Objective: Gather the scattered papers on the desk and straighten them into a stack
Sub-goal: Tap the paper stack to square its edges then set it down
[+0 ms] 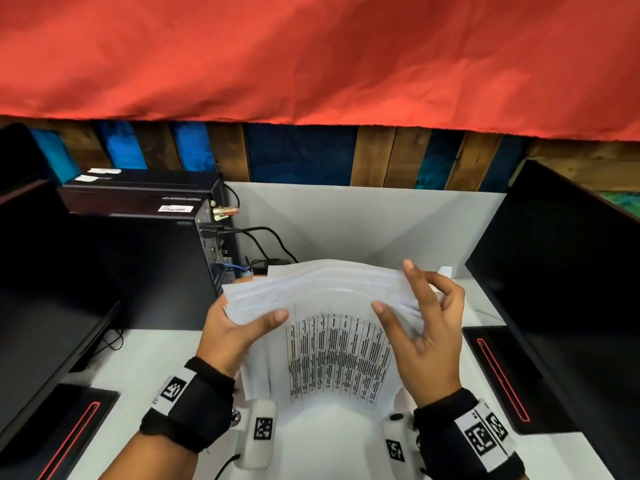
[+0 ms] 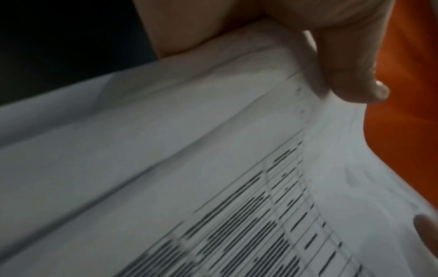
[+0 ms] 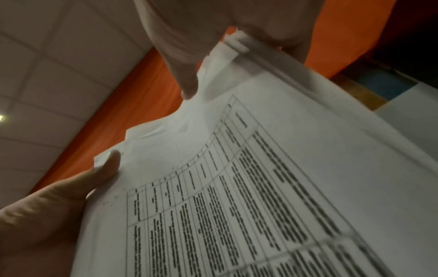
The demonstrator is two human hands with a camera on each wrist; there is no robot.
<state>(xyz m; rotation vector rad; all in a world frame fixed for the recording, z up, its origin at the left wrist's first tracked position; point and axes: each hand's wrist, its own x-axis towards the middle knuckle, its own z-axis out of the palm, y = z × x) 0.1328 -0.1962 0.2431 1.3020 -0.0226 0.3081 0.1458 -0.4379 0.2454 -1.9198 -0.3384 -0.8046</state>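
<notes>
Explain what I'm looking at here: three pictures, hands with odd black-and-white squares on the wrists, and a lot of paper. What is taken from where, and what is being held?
No machine here: a person works bare-handed, wearing a camera on the head and one on each wrist. The patterned squares sit on the wrist straps.

The wide picture is the head view, looking down at a white desk. The left hand grips the left edge of a sheaf of papers, thumb on top. The right hand holds the right edge, its fingers partly spread. The sheets are fanned and uneven, so not yet squared. The front sheet carries a printed table.

The other two pictures are the wrist views, looking along each hand at the same papers.

Around them: a dark monitor on the right, another screen and a computer case on the left, red cloth above.
</notes>
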